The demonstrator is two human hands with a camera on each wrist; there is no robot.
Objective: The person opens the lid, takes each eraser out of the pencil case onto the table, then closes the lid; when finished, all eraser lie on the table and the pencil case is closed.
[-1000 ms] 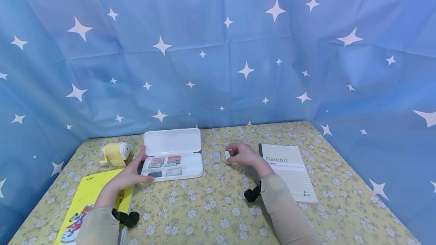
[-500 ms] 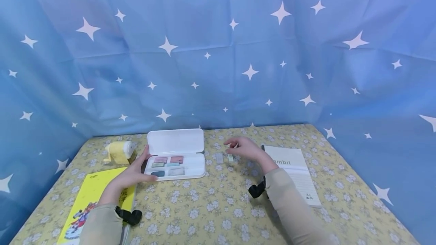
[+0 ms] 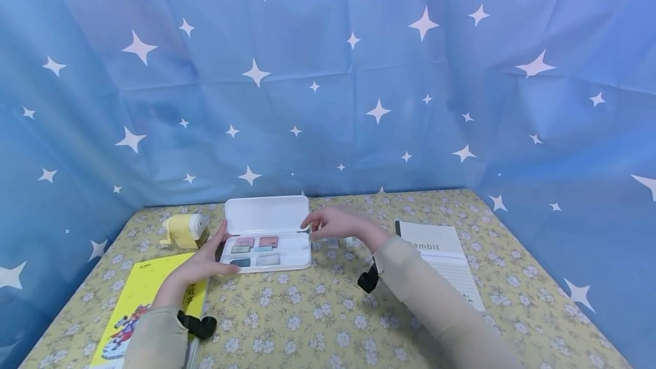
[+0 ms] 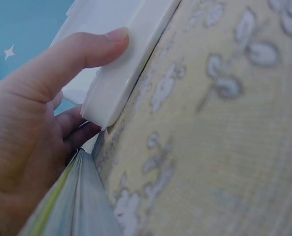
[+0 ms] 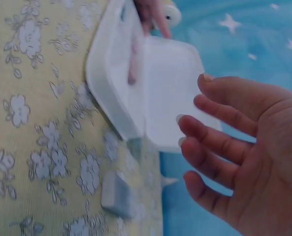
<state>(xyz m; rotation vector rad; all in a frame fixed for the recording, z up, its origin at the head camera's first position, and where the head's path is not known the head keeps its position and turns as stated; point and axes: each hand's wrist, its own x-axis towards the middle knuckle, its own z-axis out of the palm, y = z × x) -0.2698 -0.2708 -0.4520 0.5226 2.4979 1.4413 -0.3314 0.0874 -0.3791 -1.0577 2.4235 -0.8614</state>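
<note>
A white pencil case point(image 3: 298, 255) lies with its lid point(image 3: 266, 214) raised at the back of the table. Several small eraser-like blocks point(image 3: 269, 241), pink, green, teal and grey, sit in its tray. My left hand point(image 3: 202, 263) grips the case's left end, thumb over the front edge and fingers behind the end wall, as the left wrist view shows. By the right end, near the hinge, hovers my right hand point(image 3: 338, 225); its fingers are loosely bent with nothing between them. Below it on the cloth are a grey block point(image 5: 117, 194) and a small whitish block point(image 3: 349, 241).
A yellow crank pencil sharpener point(image 3: 187, 231) stands left of the case. Under my left forearm lies a yellow picture book point(image 3: 130, 295). A notebook point(image 3: 441, 249) lies on the right, partly behind my right sleeve. A blue star-patterned curtain point(image 3: 328, 101) hangs behind the flowered cloth.
My right hand has let go of the small whitish block, which lies beside the grey one, and has moved left to the case's right end. The left hand keeps its grip.
</note>
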